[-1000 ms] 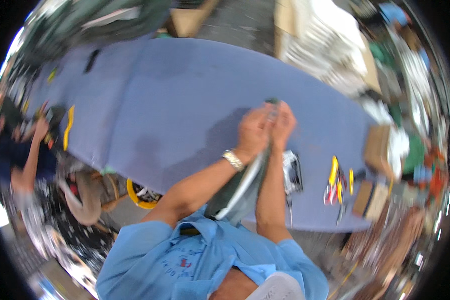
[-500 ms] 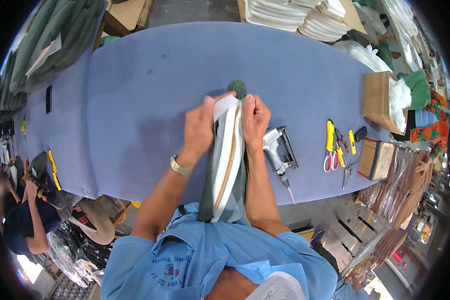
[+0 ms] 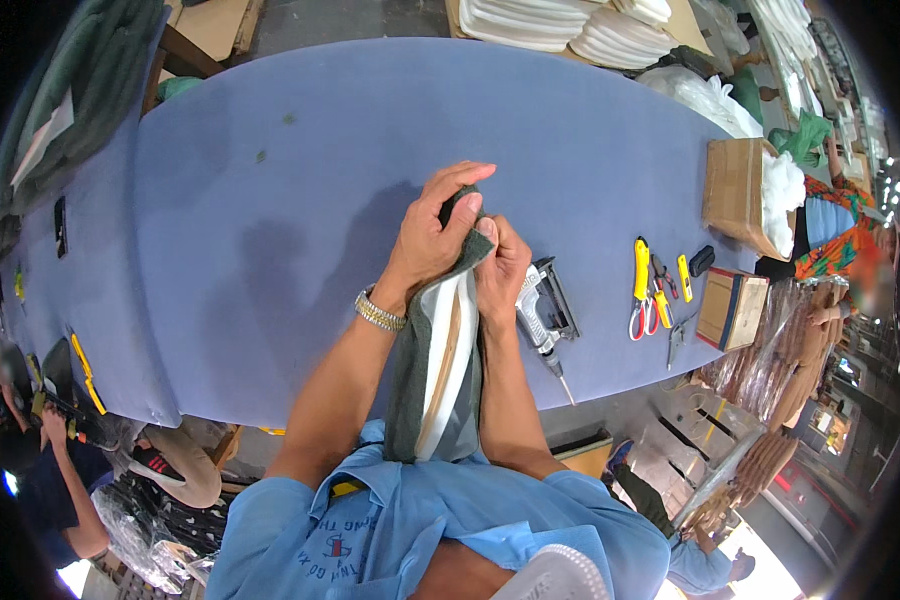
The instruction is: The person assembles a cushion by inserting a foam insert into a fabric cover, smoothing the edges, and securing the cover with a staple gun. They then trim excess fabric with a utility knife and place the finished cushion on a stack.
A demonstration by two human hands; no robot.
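Observation:
A long upholstered piece (image 3: 440,370), white foam on a wooden board wrapped in dark green fabric, stands on edge between my forearms, from my chest out to the blue table (image 3: 270,200). My left hand (image 3: 432,228), a metal watch on its wrist, grips the green fabric at the piece's far end, fingers curled over the top. My right hand (image 3: 500,268) pinches the same fabric just beside it on the right. Both hands touch each other at the fabric.
A staple gun (image 3: 545,312) lies right of my right hand. Yellow-handled scissors (image 3: 640,285) and small tools lie further right, with a cardboard box of white stuffing (image 3: 750,190). Stacked white foam pieces (image 3: 570,25) sit at the far edge. Another person (image 3: 40,450) works lower left.
The view has steadied over the table. My hands have closed in at the piece's far end, the left now folded over the top of the green fabric.

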